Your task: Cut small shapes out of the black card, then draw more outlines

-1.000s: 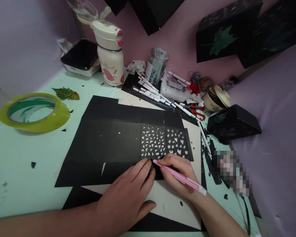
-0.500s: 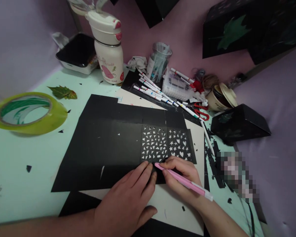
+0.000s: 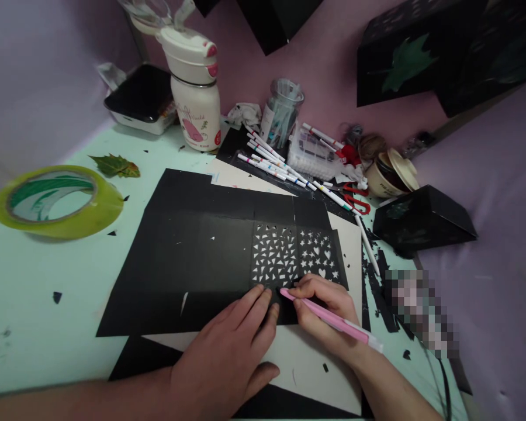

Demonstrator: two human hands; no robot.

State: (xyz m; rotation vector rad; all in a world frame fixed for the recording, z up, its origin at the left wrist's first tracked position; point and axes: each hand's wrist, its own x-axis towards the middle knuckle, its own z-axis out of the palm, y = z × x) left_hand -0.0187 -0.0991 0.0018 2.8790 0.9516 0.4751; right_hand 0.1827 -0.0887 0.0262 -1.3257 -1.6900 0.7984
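Note:
A large sheet of black card (image 3: 193, 245) lies over white paper (image 3: 333, 362) on the pale green table. Its right part has cut-out triangles (image 3: 274, 257) beside cut-out stars and hearts (image 3: 319, 255). My left hand (image 3: 232, 345) rests open on the lower edge of the card, fingers laid forward. Pinched in my right hand (image 3: 326, 310) is a pink pen-shaped tool (image 3: 342, 325), its tip at the card just below the triangles and right of my left fingertips.
Yellow tape roll (image 3: 109, 204) and a leaf (image 3: 116, 165) at left. Behind stand a white bottle (image 3: 196, 111), a glass jar (image 3: 280, 114), white markers (image 3: 272, 164) and red-handled scissors (image 3: 357, 203). A black box (image 3: 425, 219) and black scraps (image 3: 383, 298) lie right.
The pink tool's tip and my right hand have shifted slightly right along the card. My left hand has stayed nearly still. The whole view has moved a little.

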